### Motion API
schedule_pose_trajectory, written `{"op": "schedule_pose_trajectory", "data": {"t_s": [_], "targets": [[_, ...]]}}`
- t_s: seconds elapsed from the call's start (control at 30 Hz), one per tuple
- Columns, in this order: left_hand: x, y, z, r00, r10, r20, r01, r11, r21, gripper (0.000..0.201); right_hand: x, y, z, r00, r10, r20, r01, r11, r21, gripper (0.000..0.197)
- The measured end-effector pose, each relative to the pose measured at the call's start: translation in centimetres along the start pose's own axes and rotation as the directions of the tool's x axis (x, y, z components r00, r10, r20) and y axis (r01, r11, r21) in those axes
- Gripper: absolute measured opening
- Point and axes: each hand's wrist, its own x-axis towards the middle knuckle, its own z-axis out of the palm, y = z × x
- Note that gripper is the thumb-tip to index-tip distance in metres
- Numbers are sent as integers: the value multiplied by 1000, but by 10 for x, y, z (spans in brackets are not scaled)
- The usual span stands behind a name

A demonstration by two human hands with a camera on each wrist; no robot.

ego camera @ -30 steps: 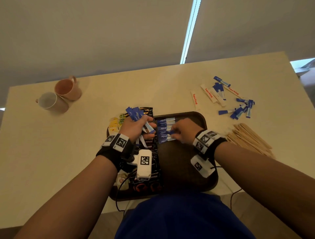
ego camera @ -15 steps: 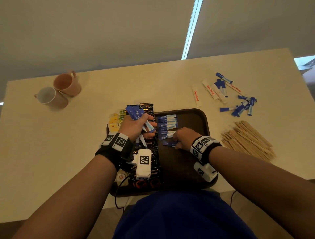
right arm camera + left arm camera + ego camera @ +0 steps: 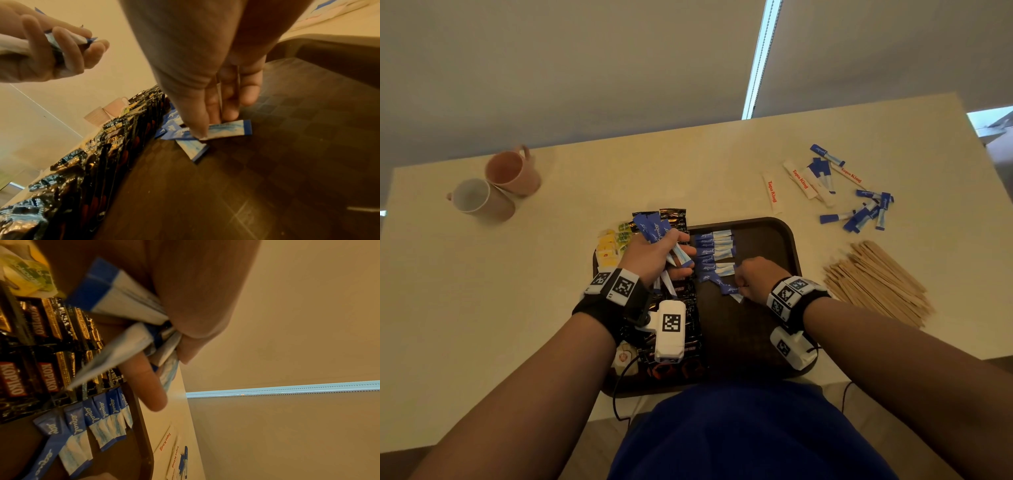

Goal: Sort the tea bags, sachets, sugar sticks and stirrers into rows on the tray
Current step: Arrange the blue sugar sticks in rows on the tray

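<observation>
Since the earlier frame the right hand point(image 3: 755, 279) had come nearer along the tray point(image 3: 787, 240), pinching one blue sachet point(image 3: 228, 129) flat at the row's point(image 3: 714, 251) near end. The left hand point(image 3: 654, 257) clutched a bundle of sachets point(image 3: 654, 229) above.

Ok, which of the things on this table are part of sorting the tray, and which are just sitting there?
Part of the job:
- dark brown plastic tray
- blue-and-white sachets, bunch in the left hand, one pinched by the right hand
- black coffee sachets
- yellow tea bags
- white sugar sticks
- wooden stirrers

Just lying about:
- pink mug
- white mug
</observation>
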Motion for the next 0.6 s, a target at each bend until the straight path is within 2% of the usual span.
{"op": "schedule_pose_trajectory", "data": {"t_s": [0.3,0.5,0.6], "targets": [[-1,-3,-2,1000,8,-9,-8,1000,-7,28,5,-4,-4,996,32,-89,-35,999,-31,19],[-2,-4,-3,1000,12,-14,-13,1000,-8,27,4,-11,-1,987,-58,-148,69,995,74,28],[-2,-6,-2,1000,5,-13,-6,1000,-24,29,0,-6,3,989,-55,-140,60,998,30,35]]}}
